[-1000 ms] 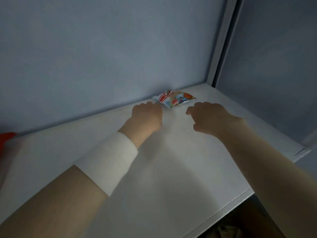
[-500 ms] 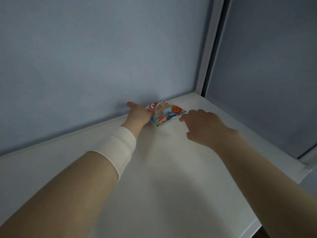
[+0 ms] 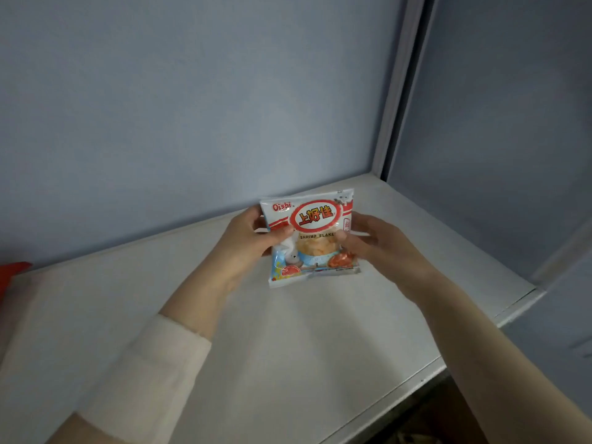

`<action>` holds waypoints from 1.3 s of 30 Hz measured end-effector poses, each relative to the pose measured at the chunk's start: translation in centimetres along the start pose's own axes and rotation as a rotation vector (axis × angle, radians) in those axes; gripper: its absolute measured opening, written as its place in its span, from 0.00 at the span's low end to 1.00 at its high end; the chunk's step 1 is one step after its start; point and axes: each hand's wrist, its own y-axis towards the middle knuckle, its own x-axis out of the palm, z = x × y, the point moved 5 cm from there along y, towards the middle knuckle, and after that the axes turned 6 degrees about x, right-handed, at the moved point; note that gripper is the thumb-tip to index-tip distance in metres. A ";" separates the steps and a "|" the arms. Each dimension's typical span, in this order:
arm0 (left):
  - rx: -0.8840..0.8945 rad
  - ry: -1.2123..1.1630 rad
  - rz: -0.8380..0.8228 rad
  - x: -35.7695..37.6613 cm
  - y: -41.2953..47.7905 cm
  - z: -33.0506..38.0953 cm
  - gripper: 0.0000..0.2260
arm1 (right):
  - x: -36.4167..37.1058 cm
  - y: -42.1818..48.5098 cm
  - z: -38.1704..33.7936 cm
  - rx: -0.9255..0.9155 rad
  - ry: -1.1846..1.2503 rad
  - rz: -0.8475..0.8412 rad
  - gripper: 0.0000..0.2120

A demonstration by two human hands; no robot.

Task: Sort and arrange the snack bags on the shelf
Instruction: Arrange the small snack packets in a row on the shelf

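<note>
Head view, looking down onto a white shelf (image 3: 288,347), with both forearms reaching in from six o'clock. A small snack bag (image 3: 312,235), white and red with "Oishi" and "Shrimp Flakes" printed on it, is held upright near the middle of the picture. Its face is toward the camera, and it is over the back part of the shelf, close to the blue-grey back wall (image 3: 192,107) at twelve o'clock. The left hand (image 3: 253,241) grips the bag's nine o'clock edge, thumb curled over the front and fingers behind. The right hand (image 3: 378,241) pinches its three o'clock edge the same way. Whether the bag's lower seam touches the shelf cannot be told. The shelf's front edge (image 3: 416,384) runs diagonally from about three o'clock down toward six o'clock, with dark space beyond it. A pale upright post (image 3: 400,91) rises from the back corner at one o'clock, and a blue-grey side panel (image 3: 496,139) closes the three o'clock side. White shelf surface stretches from the bag toward nine o'clock and toward the front edge. At the far nine o'clock border a red object (image 3: 12,274) shows only in part (too little to say what it is). A white cuff (image 3: 153,363) wraps the left forearm.
</note>
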 end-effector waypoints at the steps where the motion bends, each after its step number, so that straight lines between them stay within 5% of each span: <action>1: 0.009 -0.014 -0.001 -0.2 -1.1 0.4 0.10 | 0.9 -1.1 0.0 0.000 0.058 -0.066 0.25; 4: 0.019 -0.041 0.039 -0.9 -3.7 1.1 0.09 | 3.3 -3.5 0.3 0.011 0.243 -0.178 0.18; 7: 0.093 -0.084 0.216 -1.4 -6.0 1.3 0.13 | 3.8 -4.1 1.1 0.073 0.439 -0.009 0.11; 11: 0.202 0.004 0.309 0.5 -8.6 1.5 0.14 | 3.6 -5.4 -0.2 -0.130 0.041 0.410 0.07; 13: 0.183 -0.054 0.245 1.4 -8.5 1.8 0.20 | 4.8 -7.1 -1.6 -0.319 -0.108 0.451 0.10; 16: 0.143 -0.122 0.229 1.2 -8.2 2.9 0.31 | 6.8 -9.3 -3.0 -0.529 -0.300 0.352 0.18; 19: 0.131 -0.159 0.215 0.7 -8.2 3.5 0.23 | 6.8 -10.4 -3.4 -0.542 -0.334 0.222 0.22; 22: 0.113 -0.302 0.201 -0.3 -8.4 3.3 0.06 | 5.0 -10.2 -3.0 -0.410 -0.113 0.127 0.20; 25: 0.046 -0.510 0.087 -0.8 -8.6 2.9 0.06 | 3.2 -9.6 -2.0 -0.212 0.040 0.170 0.28; 27: 0.017 -0.570 0.001 -0.9 -9.0 2.9 0.07 | 3.8 -9.5 -1.7 -0.109 0.113 0.057 0.34; 32: 0.011 -0.609 -0.100 -0.8 -9.8 3.3 0.13 | 5.9 -10.3 -2.3 -0.042 0.471 -0.201 0.12; 35: -0.018 -0.483 0.052 -1.6 -10.1 2.8 0.17 | 5.7 -9.8 -2.3 -0.004 0.430 -0.044 0.06; 39: -0.126 -0.333 0.284 -1.9 -11.9 1.5 0.22 | 3.9 -10.2 -4.0 -0.275 -0.116 0.403 0.08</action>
